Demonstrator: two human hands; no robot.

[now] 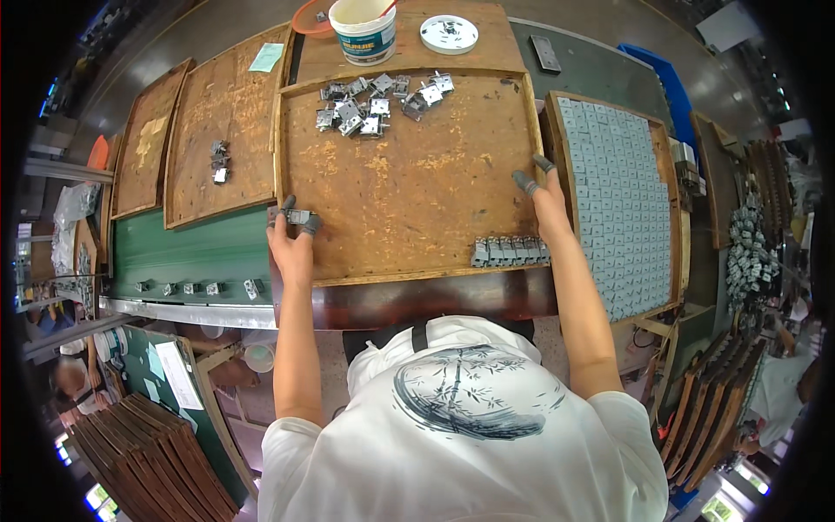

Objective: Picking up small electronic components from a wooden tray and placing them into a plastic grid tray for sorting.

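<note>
In front of me lies a shallow wooden tray point(409, 200). At its left rim my left hand point(293, 248), with grey finger covers, pinches a small boxy metal part point(301, 216) between thumb and fingers. My right hand point(548, 202) is at the tray's right rim, thumb and forefinger apart and also covered, with nothing seen in it. A row of similar metal parts point(509, 251) stands along the near right edge, beside my right forearm. Farther back in the tray is a loose heap of silvery metal parts point(352, 113).
To the right, another tray point(563, 157) holds many flat light-grey pieces in rows. A green conveyor belt point(191, 252) on the left carries several small parts. Beyond the main tray stand a white bucket point(364, 39) and a round white lid point(449, 45) with small pieces.
</note>
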